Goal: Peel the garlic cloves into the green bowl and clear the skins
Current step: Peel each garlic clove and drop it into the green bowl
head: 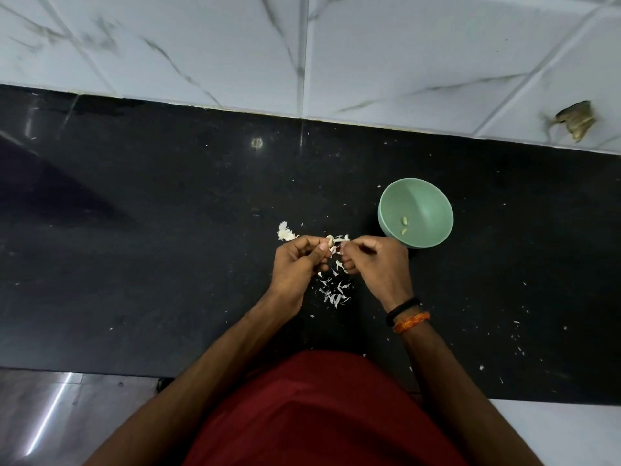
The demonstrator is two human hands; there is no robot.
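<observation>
A garlic clove (331, 242) is pinched between my left hand (295, 264) and my right hand (376, 264), just above the black counter (168, 264). My right fingers pull a strip of white skin (342, 238) off it. The green bowl (426, 200) stands just right of my hands, with two peeled cloves (404, 224) inside. A pile of loose skins (334, 290) lies on the counter below my hands. The rest of the garlic bulb (285, 232) sits just beyond my left hand.
White skin flecks are scattered over the counter, mostly at the right (514, 334). A tiled wall (302, 55) rises behind the counter, with a brown scrap (576, 121) stuck on it at the right. The counter's front edge runs near my red shirt (319, 415).
</observation>
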